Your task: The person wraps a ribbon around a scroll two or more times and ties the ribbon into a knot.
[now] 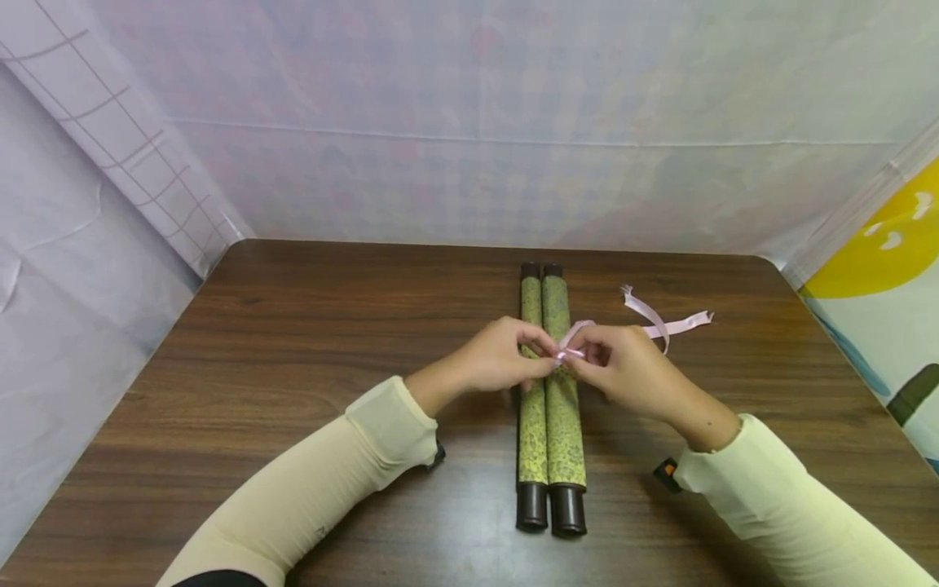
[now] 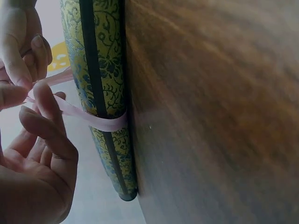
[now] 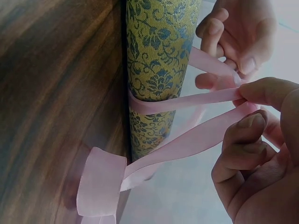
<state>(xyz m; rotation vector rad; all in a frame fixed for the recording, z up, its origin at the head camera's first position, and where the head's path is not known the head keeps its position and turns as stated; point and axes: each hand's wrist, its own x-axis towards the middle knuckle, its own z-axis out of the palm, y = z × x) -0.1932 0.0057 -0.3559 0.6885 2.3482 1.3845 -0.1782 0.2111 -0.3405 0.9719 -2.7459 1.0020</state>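
Note:
Two rolled scrolls, a left one (image 1: 533, 440) and a right one (image 1: 566, 440), lie side by side on the table, covered in yellow-green brocade with dark end knobs. A pink ribbon (image 3: 187, 140) wraps round their middle. Above the scrolls, my left hand (image 1: 506, 355) pinches the ribbon between thumb and forefinger. Fingertip to fingertip with it, my right hand (image 1: 631, 371) pinches the ribbon from the other side. In the left wrist view a band of ribbon (image 2: 105, 122) crosses the scroll's side. The crossing of the ribbon is partly hidden by the fingertips.
Loose ribbon tails (image 1: 685, 324) curl on the brown wooden table (image 1: 330, 318) behind my right hand. A pale curtain (image 1: 477, 122) hangs along the far edge. On the right is a sheet with a yellow print (image 1: 873, 253).

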